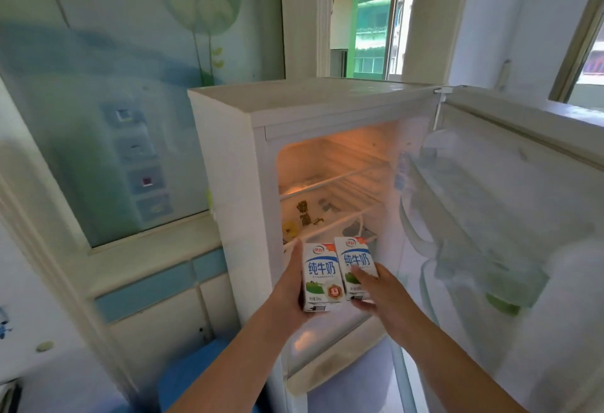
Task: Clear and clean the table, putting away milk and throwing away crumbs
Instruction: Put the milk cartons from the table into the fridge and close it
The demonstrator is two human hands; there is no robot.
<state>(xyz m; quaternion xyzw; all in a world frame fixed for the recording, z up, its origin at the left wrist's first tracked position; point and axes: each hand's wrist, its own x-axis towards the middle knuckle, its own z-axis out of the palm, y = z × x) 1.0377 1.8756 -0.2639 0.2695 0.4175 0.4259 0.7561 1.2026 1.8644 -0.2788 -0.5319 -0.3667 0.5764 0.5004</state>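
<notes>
Fridge (228, 151) stands open. Left hand (287, 285) grips left carton (322, 275); right hand (382, 291) grips right carton (354, 259). Milk not yet shelved. Table not in view.

White fridge (228, 164) with door (523, 216) open, leaf-patterned glass panel (130, 69) beside it, blue stool (192, 376) below, window (372, 36) behind.
</notes>
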